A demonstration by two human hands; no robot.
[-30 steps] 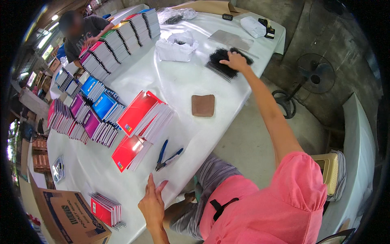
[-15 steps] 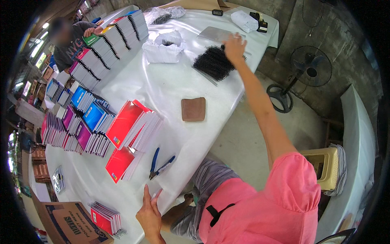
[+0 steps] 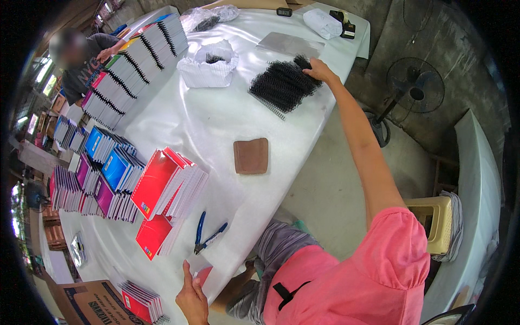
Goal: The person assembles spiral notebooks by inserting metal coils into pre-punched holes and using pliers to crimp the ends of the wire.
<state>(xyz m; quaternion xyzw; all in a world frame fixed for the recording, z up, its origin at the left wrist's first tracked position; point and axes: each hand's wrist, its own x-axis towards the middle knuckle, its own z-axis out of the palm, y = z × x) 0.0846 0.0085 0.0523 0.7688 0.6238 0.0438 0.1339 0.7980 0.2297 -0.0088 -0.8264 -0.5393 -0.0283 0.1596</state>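
At the table's front edge my left hand (image 3: 193, 299) is closed on a small notebook (image 3: 202, 271), its red and white showing beside the fingers. My right arm reaches far across to a pile of black spiral binding coils (image 3: 283, 85). There my right hand (image 3: 320, 71) pinches the right end of a coil at the edge of the pile; its fingertips are partly hidden. Blue-handled cutting pliers (image 3: 209, 234) lie with handles spread beyond my left hand. To their left, red-covered notebooks (image 3: 157, 181) are stacked in two leaning piles.
A brown pad (image 3: 251, 156) lies mid-table. Beyond it stands a white paper-lined box (image 3: 208, 73) with coils. Blue and purple notebooks (image 3: 115, 169) fill the left, near a cardboard box (image 3: 97, 303). A co-worker (image 3: 86, 59) stands behind tall notebook stacks (image 3: 124, 76). A fan (image 3: 415, 93) stands right.
My right hand has come from above the coils to the pile's right end and closed there. More of the notebook's red shows at my left hand. The view has shifted slightly.
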